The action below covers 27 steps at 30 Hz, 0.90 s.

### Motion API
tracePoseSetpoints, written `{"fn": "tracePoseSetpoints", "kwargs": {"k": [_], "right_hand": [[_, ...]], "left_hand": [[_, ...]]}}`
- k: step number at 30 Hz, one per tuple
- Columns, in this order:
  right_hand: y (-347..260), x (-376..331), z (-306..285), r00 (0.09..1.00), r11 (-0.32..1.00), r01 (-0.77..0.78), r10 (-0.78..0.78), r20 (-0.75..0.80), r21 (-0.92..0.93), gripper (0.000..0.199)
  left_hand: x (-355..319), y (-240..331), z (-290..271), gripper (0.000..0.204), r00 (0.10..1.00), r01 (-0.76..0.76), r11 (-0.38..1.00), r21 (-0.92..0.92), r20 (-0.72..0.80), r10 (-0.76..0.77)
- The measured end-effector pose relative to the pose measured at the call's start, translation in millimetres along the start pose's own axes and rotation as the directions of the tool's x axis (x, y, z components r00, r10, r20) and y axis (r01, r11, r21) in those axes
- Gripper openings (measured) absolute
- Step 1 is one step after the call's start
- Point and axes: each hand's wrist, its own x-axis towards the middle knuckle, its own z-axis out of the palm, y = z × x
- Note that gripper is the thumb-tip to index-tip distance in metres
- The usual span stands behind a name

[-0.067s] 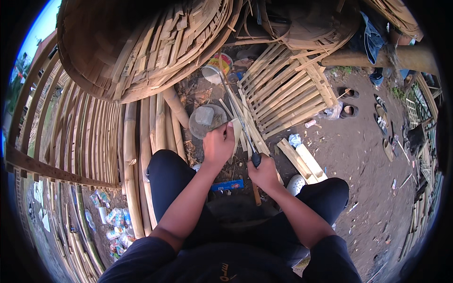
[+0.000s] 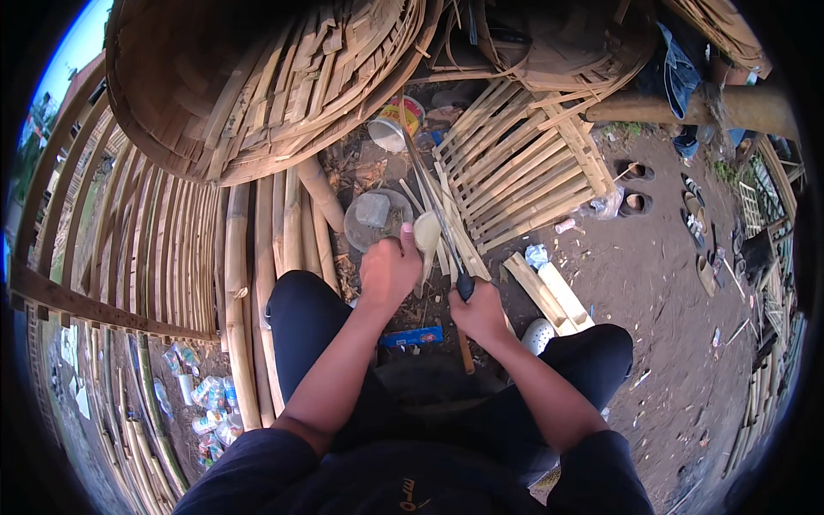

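My left hand (image 2: 388, 273) is closed with its thumb raised, gripping a pale piece of bamboo (image 2: 426, 232) that shows along its right side; part of the piece is hidden or blurred. In my right hand (image 2: 481, 314) is the black handle of a long narrow-bladed tool (image 2: 438, 204). Its blade slants away to the upper left, past the bamboo piece. Whether it is a saw or a knife I cannot tell. Below the right hand a brown wooden stick end (image 2: 466, 354) shows. Loose bamboo strips (image 2: 463, 232) lie on the ground beneath the blade.
A round grey basin with a block (image 2: 372, 209) sits beyond my left hand, and a white tub (image 2: 388, 134) farther off. Slatted bamboo panel (image 2: 515, 163) lies ahead right. Bamboo poles (image 2: 239, 300) run along my left; large woven trays (image 2: 283, 103) hang over the top. Sandals (image 2: 635, 202) stand right.
My left hand has shifted slightly down and to the left, and the bamboo piece has turned to show more of its pale face. My right hand has hardly moved.
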Motion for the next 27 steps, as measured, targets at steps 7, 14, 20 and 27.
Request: {"fn": "tracePoseSetpoints", "kwargs": {"k": [7, 14, 20, 27], "right_hand": [[-20.4, -7.8, 6.4, 0.997, 0.997, -0.002, -0.005, 0.081, 0.077, 0.022], [-12.9, -10.2, -7.9, 0.929, 0.966, 0.217, -0.248, 0.274, 0.138, 0.037], [19.0, 30.2, -41.0, 0.668, 0.918, -0.238, -0.082, 0.74, 0.317, 0.055], [134.0, 47.8, -2.1, 0.685, 0.774, -0.587, 0.631, 0.366, -0.236, 0.049]], "left_hand": [[-52.9, -12.7, 8.8, 0.067, 0.826, 0.144, 0.852, -0.503, 0.535, 0.176], [-67.4, -3.7, 34.4, 0.044, 0.876, 0.138, 0.803, -0.58, 0.449, 0.173], [-57.9, -21.5, 38.7, 0.038, 0.915, -0.017, 0.853, -0.522, 0.335, 0.224], [-56.2, -4.1, 2.0, 0.034, 0.85, 0.412, 0.577, -0.705, 0.525, 0.034]]}}
